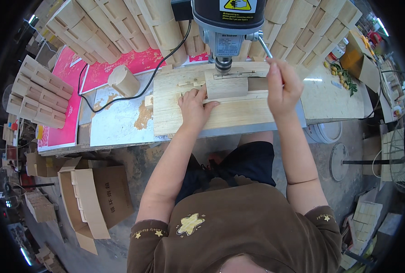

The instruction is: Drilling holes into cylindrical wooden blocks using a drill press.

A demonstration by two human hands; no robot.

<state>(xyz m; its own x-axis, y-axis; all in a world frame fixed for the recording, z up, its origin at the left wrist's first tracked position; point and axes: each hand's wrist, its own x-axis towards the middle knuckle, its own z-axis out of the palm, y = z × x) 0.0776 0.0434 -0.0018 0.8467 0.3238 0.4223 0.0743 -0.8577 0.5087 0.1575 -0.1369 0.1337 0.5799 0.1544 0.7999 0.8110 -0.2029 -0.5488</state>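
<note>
A pale wooden block with a rounded face [227, 87] lies in a wooden jig on a flat board [179, 120]. Over it hangs the chuck [223, 65] of a bench drill press [228, 22]; the bit's tip cannot be made out. My left hand [195, 107] holds the block's left end, fingers curled at its side and thumb along the jig's front strip. My right hand [284, 86] is closed round the lower end of the drill's metal feed lever [265, 45], to the right of the chuck.
Stacked wooden pieces [107, 34] line the back of the bench, with more at left [41, 93]. A single wooden piece [123, 81] stands beside a black cable [143, 93]. An open cardboard box [95, 195] sits on the floor, left; a white bucket [325, 133] stands at right.
</note>
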